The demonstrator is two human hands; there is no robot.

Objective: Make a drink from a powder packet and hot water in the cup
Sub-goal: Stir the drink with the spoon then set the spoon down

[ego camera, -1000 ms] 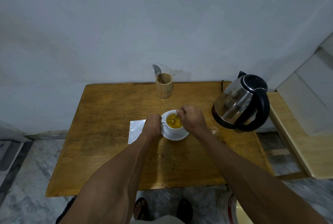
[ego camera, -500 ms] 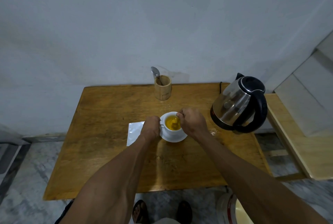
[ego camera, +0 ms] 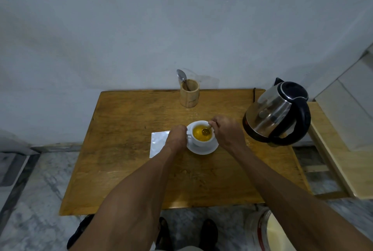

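A white cup (ego camera: pixel 202 136) is found standing on a white saucer (ego camera: pixel 203 149) near the middle of the wooden table (ego camera: pixel 125 150). The cup is filled with a yellow-orange liquid (ego camera: pixel 199 135). The left hand (ego camera: pixel 176 136) is pressed against the handle side of the cup, its fingers curled closed on the handle. The right hand (ego camera: pixel 227 131) is held over the opposite rim, fingers pinched together on the handle of a small spoon (ego camera: pixel 206 131), whose bowl is dipped in the liquid. A flat silver packet (ego camera: pixel 157 143) is seen lying on the table beside the cup, on the left hand's side, partly covered by that hand. A steel and black kettle (ego camera: pixel 276 113) is placed beyond the right hand, apart from the cup. Behind the cup, at the wall edge, a wooden holder (ego camera: pixel 189 94) with a second spoon (ego camera: pixel 181 76) is noted.
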